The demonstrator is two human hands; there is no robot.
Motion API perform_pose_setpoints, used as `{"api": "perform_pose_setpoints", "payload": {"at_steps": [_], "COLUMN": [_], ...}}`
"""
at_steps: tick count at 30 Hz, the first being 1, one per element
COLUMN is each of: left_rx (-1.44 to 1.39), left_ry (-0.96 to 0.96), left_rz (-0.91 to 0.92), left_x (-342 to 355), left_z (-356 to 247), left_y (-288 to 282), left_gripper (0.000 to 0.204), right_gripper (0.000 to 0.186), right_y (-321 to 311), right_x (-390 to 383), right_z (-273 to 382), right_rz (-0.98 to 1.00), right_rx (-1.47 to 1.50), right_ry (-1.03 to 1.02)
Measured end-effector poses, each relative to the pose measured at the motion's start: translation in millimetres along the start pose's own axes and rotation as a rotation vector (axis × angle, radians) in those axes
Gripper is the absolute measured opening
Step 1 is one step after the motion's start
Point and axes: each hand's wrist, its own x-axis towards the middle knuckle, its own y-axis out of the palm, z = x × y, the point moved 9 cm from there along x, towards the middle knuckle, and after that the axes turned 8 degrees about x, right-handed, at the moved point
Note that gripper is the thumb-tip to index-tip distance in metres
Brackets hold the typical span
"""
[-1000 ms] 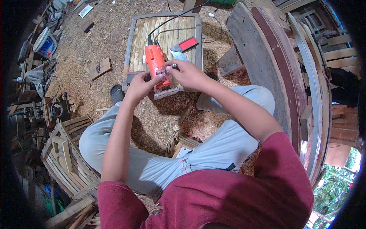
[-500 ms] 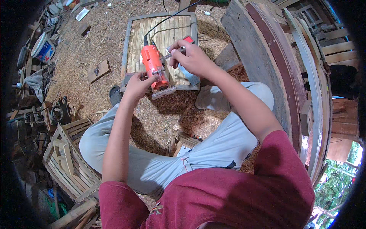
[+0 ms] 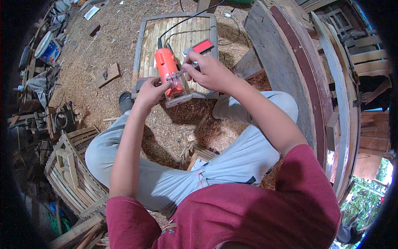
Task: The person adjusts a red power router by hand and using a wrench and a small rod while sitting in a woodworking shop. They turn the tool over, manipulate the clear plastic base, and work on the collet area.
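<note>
An orange trim router (image 3: 166, 62) with a clear plastic base lies on a small slatted wooden table (image 3: 143, 37), its black cord running to the far side. My left hand (image 3: 151, 94) grips the router's lower body near the base, thumb and fingers closed against it. My right hand (image 3: 209, 71) is closed round a slim metal tool (image 3: 195, 64) with a shiny round end; its exact kind is unclear. The tool's thin part points at the router's base fitting. Beyond my right hand, a flat red-and-grey case (image 3: 203, 46) rests on the table.
Sawdust covers the ground, with a wooden block (image 3: 107, 75) left of the table. Long planks (image 3: 277, 62) lean along the right. A slatted wooden piece (image 3: 74, 172) lies at lower left. Another person's arm (image 3: 377, 89) shows at the far right.
My right hand has moved slightly nearer with the metal tool, bringing it to the router's base and uncovering more of the red case. Another person's arm has appeared at the far right.
</note>
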Motion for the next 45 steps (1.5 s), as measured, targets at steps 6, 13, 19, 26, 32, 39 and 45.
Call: {"api": "perform_pose_setpoints", "payload": {"at_steps": [6, 13, 19, 26, 32, 39, 45], "left_rx": [0.016, 0.046, 0.047, -0.013, 0.036, 0.044, 0.05], "left_ry": [0.003, -0.01, 0.004, 0.021, 0.127, -0.055, -0.047], "left_rz": [-0.003, 0.015, 0.037, 0.035, -0.078, 0.043, 0.007], "left_x": [3.1, 1.5, 5.8, 6.6, 14.1, -2.0, 11.6], "left_z": [4.7, 5.6, 7.5, 11.0, 16.0, 0.7, 26.1], "left_y": [0.6, -1.2, -0.9, 1.6, 1.9, 5.3, 5.8], "left_gripper": [0.045, 0.049, 0.072, 0.076, 0.067, 0.072, 0.065], "right_gripper": [0.022, 0.02, 0.017, 0.019, 0.025, 0.03, 0.029], "right_y": [8.4, 20.2, 23.5, 23.3, 29.6, 27.4, 32.6], "right_x": [-5.5, -12.0, -11.6, -7.6, -4.3, -6.1, -6.2], "right_z": [7.2, 21.9, 10.4, 11.2, 0.1, -15.7, -15.4], "right_rz": [0.026, 0.104, 0.12, 0.108, 0.101, 0.01, -0.009], "right_rx": [-0.033, -0.018, -0.006, -0.007, 0.017, 0.057, 0.078], "right_ry": [-0.076, -0.136, -0.107, -0.059, 0.016, 0.008, 0.014]}}
